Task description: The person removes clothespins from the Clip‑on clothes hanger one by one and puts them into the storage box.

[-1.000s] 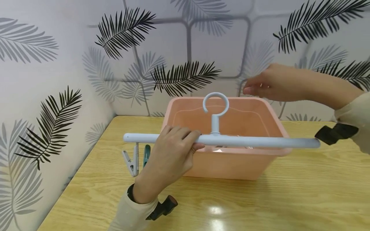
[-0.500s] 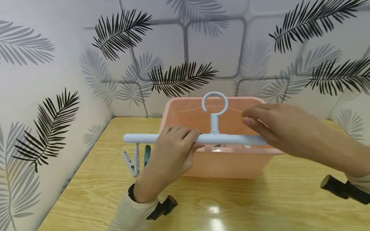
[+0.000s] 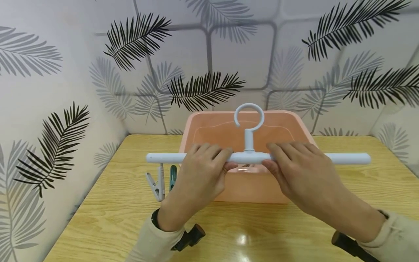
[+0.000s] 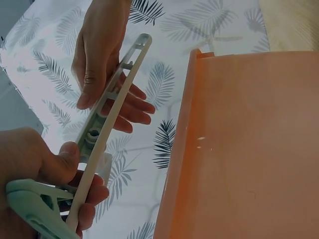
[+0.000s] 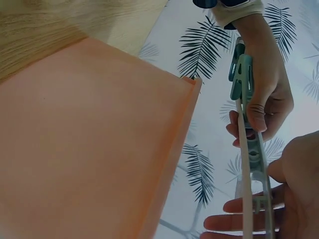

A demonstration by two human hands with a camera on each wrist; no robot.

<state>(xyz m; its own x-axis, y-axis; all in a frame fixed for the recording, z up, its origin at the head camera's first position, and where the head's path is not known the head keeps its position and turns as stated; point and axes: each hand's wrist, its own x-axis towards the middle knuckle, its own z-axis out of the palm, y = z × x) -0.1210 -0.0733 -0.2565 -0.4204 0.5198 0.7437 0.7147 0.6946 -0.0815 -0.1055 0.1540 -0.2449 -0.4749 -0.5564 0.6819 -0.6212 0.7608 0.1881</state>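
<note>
A pale blue-white clothes hanger (image 3: 248,158), a straight bar with a round hook, is held level in front of the basin. My left hand (image 3: 199,174) grips the bar left of the hook, fingers over the top and thumb below. To the right of the hook, my right hand (image 3: 307,178) holds the bar between thumb and fingers. A grey clip (image 3: 157,183) and a teal clip (image 3: 172,176) hang under the bar's left part, beside my left wrist. In the left wrist view a green clip (image 4: 37,206) sits close to the left hand.
Behind the bar, a pink-orange plastic basin (image 3: 252,187) stands on the wooden table (image 3: 108,211). Some small items show inside it, mostly hidden by the bar and hands. A wall (image 3: 242,54) with leaf patterns closes off the back and left.
My right hand has come down from above the basin's right side and taken hold of the bar. The hanger has shifted slightly right, with my left hand still gripping it.
</note>
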